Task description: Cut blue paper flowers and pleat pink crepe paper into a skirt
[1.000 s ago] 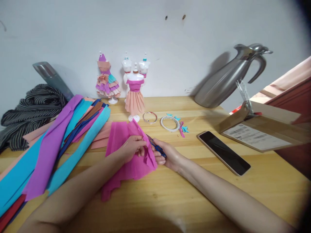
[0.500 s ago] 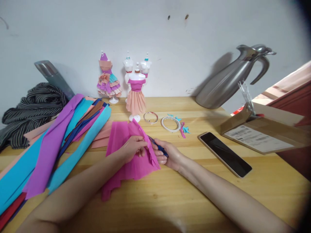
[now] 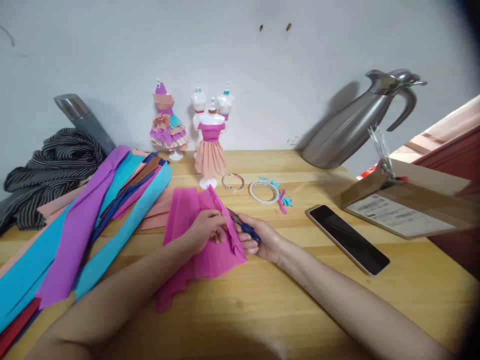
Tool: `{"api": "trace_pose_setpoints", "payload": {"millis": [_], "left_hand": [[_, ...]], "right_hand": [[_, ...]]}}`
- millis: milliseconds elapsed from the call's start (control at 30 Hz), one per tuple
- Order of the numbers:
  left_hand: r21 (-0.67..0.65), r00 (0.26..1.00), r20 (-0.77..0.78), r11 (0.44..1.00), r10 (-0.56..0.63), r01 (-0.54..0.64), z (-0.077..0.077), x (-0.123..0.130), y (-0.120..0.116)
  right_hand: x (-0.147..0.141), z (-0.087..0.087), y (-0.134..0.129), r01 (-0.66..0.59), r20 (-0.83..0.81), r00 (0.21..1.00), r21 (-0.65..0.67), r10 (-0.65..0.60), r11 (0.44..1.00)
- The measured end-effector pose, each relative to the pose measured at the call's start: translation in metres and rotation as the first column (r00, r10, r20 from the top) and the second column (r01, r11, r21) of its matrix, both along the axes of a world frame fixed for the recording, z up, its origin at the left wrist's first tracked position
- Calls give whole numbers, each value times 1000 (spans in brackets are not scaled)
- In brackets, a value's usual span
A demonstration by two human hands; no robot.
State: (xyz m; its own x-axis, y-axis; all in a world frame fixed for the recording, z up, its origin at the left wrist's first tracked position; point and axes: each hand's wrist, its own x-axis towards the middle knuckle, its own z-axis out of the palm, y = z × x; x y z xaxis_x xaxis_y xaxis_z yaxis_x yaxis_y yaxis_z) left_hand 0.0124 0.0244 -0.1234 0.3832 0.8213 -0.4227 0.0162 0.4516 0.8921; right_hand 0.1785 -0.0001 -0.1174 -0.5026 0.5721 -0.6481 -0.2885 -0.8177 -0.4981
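Note:
Magenta crepe paper (image 3: 221,257) lies on the wooden table (image 3: 285,310), its right part folded and raised. My left hand (image 3: 210,227) pinches the raised fold near its upper edge. Dark blue scissors (image 3: 247,229) are in my right hand (image 3: 260,237), their blades pointing up and left against the paper's right edge. Just behind the paper stands a small white dress form (image 3: 211,145) in a magenta top and peach pleated skirt.
Coloured paper strips (image 3: 71,240) and a striped cloth (image 3: 56,170) lie left. Other dress forms (image 3: 168,125) stand behind. Tape rings (image 3: 264,192), paper scraps (image 3: 287,201), a phone (image 3: 348,240), a cardboard box (image 3: 412,200) and a steel jug (image 3: 348,120) are to the right.
The scissors' blades look slightly more spread at the paper's edge. Both hands stay in nearly the same place.

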Motion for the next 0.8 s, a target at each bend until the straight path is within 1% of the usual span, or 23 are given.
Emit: {"api": "trace_pose_setpoints", "payload": {"millis": [133, 300, 400, 567, 700, 733, 800], "left_hand": [[-45, 999, 20, 999, 31, -30, 0, 0, 4], [-88, 999, -27, 995, -43, 40, 4, -1, 1], [-124, 993, -68, 988, -101, 92, 11, 0, -3], [-161, 968, -147, 970, -206, 182, 29, 2, -8], [-211, 926, -248, 949, -284, 235, 38, 0, 0], [-220, 919, -268, 947, -288, 233, 39, 0, 3], [-212, 922, -290, 957, -257, 200, 38, 0, 11]], "right_hand": [[-1, 1, -1, 29, 45, 999, 19, -30, 999], [-2, 1, -5, 34, 119, 992, 33, -37, 999], [-4, 1, -7, 36, 149, 988, 52, -44, 998], [-4, 4, -9, 39, 171, 984, 68, -50, 997], [0, 5, -10, 27, 183, 983, 49, -35, 998], [1, 5, -10, 26, 181, 983, 44, -34, 999], [2, 5, -10, 26, 174, 984, 34, -32, 999]]}}
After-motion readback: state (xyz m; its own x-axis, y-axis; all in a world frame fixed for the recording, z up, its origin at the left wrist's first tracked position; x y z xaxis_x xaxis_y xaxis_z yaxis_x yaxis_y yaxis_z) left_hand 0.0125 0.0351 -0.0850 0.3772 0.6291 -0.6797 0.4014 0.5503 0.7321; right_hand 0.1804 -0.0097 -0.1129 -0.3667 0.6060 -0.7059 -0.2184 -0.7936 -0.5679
